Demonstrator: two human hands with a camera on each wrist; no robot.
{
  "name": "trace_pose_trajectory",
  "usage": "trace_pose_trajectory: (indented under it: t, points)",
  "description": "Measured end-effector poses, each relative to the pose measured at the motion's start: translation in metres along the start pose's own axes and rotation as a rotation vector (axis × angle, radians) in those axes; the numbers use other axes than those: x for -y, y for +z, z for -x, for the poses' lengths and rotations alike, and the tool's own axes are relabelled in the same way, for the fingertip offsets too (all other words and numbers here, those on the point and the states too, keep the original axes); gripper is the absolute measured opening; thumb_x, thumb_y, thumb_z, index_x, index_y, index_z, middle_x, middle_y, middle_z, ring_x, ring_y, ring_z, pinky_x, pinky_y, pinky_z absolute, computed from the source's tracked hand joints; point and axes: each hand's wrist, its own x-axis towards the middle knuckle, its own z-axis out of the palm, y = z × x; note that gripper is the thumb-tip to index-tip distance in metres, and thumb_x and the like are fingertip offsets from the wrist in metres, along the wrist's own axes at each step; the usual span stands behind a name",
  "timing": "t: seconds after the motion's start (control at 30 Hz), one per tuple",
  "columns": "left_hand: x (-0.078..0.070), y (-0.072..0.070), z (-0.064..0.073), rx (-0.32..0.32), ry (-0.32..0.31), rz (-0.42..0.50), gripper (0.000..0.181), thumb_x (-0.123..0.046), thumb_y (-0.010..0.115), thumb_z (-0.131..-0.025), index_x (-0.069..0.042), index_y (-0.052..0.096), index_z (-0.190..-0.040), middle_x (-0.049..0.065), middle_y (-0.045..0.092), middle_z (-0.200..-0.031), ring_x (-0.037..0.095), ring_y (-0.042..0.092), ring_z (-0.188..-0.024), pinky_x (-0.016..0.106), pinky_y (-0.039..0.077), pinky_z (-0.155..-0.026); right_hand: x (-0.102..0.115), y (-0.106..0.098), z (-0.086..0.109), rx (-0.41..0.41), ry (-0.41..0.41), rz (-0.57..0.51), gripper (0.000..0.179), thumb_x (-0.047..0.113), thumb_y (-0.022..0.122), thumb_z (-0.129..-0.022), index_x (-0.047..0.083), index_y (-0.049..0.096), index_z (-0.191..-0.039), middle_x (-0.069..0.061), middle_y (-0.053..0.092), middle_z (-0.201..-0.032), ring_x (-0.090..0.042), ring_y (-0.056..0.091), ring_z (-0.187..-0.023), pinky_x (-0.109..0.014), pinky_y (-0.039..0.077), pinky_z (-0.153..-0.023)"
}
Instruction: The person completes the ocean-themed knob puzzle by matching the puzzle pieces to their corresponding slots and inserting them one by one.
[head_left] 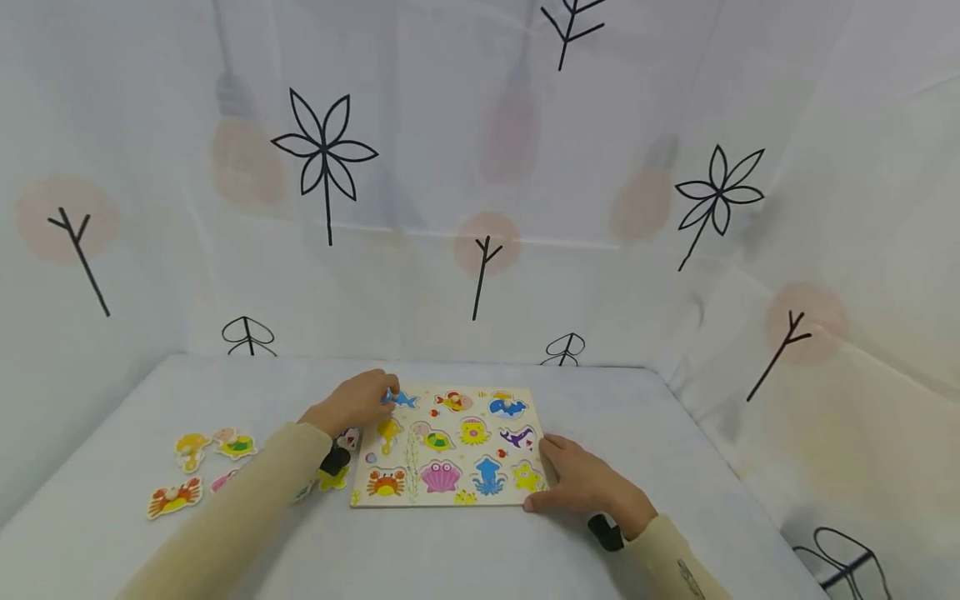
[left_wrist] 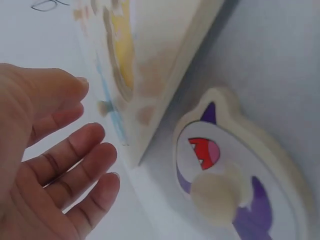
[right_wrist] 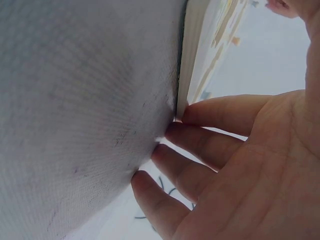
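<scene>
A wooden peg puzzle board [head_left: 487,500] with sea-animal pictures lies on the table. At its far left corner my left hand [head_left: 360,400] hovers over the blue shark piece [head_left: 405,400]. The left wrist view shows the fingers loosely bent, their tips just apart from the shark's small knob [left_wrist: 104,108]. My right hand [head_left: 581,479] rests against the board's right side, thumb at the near corner. In the right wrist view, its index fingertip touches the board's edge [right_wrist: 192,55] while the other fingers reach down to the cloth.
Left of the board lie loose knobbed pieces: a crab [head_left: 175,497], a seahorse [head_left: 192,451], a turtle [head_left: 235,443] and a yellow star [head_left: 333,477]. A purple-and-white toothed piece [left_wrist: 240,170] sits beside the board's left edge. Patterned white cloth [head_left: 420,275] hangs behind the table.
</scene>
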Motion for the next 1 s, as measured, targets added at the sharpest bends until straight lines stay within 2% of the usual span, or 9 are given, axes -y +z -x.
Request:
trace_pose_trajectory:
  t: [0.13, 0.27, 0.53, 0.8, 1.0]
  points:
    - [-0.003, -0.007, 0.014, -0.018, -0.001, 0.013, 0.025, -0.022, 0.065, -0.091, -0.009, 0.063, -0.111, 0.005, 0.056, -0.097, 0.019, 0.053, -0.086, 0.039, 0.047, -0.078, 0.001, -0.003, -0.002, -0.007, 0.002, 0.013, 0.110, 0.065, 0.078, -0.060, 0.009, 0.038, -0.146, -0.010, 0.033, -0.151, -0.032, 0.032, -0.136, -0.053, 0.029, -0.107]
    - [-0.003, -0.009, 0.030, -0.068, -0.004, 0.029, 0.026, -0.023, 0.067, -0.089, -0.010, 0.062, -0.111, 0.003, 0.055, -0.096, 0.017, 0.051, -0.082, 0.037, 0.046, -0.074, 0.002, -0.004, -0.002, -0.001, 0.009, 0.014, 0.111, 0.064, 0.079, -0.059, 0.009, 0.037, -0.146, -0.010, 0.032, -0.151, -0.032, 0.032, -0.136, -0.053, 0.028, -0.107]
    - [0.009, -0.011, 0.060, -0.114, -0.064, 0.050, 0.026, -0.023, 0.072, -0.085, -0.014, 0.063, -0.107, -0.001, 0.054, -0.093, 0.016, 0.049, -0.078, 0.035, 0.045, -0.071, 0.004, -0.006, 0.000, 0.000, 0.007, 0.016, 0.111, 0.064, 0.078, -0.060, 0.008, 0.037, -0.146, -0.011, 0.032, -0.151, -0.033, 0.032, -0.136, -0.053, 0.028, -0.107]
    - [0.016, -0.015, 0.078, -0.091, -0.118, 0.070, 0.027, -0.023, 0.072, -0.084, -0.013, 0.064, -0.107, 0.002, 0.056, -0.096, 0.017, 0.051, -0.080, 0.038, 0.047, -0.073, 0.004, -0.005, 0.001, -0.005, 0.007, 0.004, 0.110, 0.063, 0.079, -0.060, 0.008, 0.038, -0.146, -0.012, 0.033, -0.151, -0.033, 0.032, -0.136, -0.054, 0.028, -0.106]
    - [0.019, -0.016, 0.084, -0.047, -0.170, 0.077, 0.027, -0.024, 0.072, -0.084, -0.014, 0.063, -0.108, 0.001, 0.056, -0.097, 0.018, 0.051, -0.082, 0.039, 0.048, -0.076, 0.004, -0.003, 0.000, 0.003, 0.022, -0.011, 0.111, 0.063, 0.079, -0.059, 0.009, 0.038, -0.146, -0.011, 0.033, -0.151, -0.032, 0.032, -0.136, -0.054, 0.028, -0.106]
